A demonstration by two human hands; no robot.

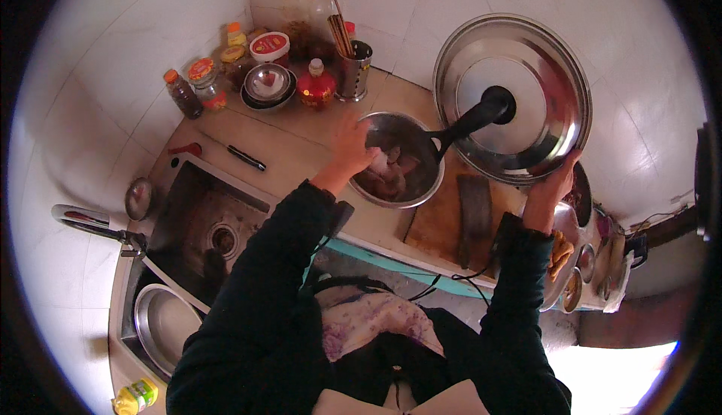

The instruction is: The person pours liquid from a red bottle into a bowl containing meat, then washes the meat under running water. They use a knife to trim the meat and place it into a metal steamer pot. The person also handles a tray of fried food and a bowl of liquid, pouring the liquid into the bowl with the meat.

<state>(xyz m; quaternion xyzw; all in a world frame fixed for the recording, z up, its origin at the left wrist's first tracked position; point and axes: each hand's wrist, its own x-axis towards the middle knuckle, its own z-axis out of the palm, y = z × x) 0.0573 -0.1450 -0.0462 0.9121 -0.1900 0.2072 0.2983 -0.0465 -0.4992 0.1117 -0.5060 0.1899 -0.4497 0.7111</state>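
Note:
My left hand (351,147) is at the left rim of a round metal basin (426,189), its fingertips over the inside; whether they grip anything is unclear. Pale pieces, apparently raw meat (389,172), lie in the basin. In my right hand (553,183) is the lower edge of a large stainless steel lid (530,65), tilted up near the wall with its black handle (476,116) facing me. The handle overlaps the basin's right rim in view. A cleaver (475,212) with a dark, broad blade lies on a wooden cutting board (434,220) below the lid.
A sink (211,223) with a faucet (90,217) is at the left, a metal pan (166,324) below it. Jars, a red bottle (316,87), stacked bowls (268,83) and a chopstick holder (354,73) stand along the wall. A black pen-like object (246,157) lies near the sink. Dishes crowd the right.

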